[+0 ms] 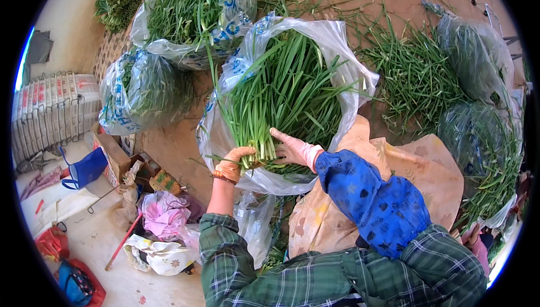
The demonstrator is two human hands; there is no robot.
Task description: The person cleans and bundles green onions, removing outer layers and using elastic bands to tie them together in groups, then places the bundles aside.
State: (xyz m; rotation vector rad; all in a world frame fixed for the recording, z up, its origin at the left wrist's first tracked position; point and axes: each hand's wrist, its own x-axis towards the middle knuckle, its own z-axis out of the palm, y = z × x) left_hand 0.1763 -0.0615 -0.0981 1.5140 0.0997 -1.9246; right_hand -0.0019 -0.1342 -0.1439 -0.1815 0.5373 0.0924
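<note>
My left hand (pixel 236 161), in a thin glove with a beaded bracelet at the wrist, grips the pale stem ends of a bunch of garlic chives (pixel 257 134). The bunch's green leaves fan away from me over more chives (pixel 295 75) inside an open clear plastic bag (pixel 337 37). At the right side of the stem ends is my right hand (pixel 292 149), also gloved, fingers apart and lightly against the bunch or beside it. A blue patterned sleeve cover (pixel 371 201) covers my right forearm. The bag stands directly before me, its lower rim under my hands.
Two more bags of greens (pixel 185 12) (pixel 143 87) stand at the upper left. Loose chive leaves (pixel 413 71) lie heaped on the floor at right, beside filled bags (pixel 476 58). A cardboard box (pixel 112 149), a blue bag (pixel 86 168) and cloths (pixel 164 214) lie at left.
</note>
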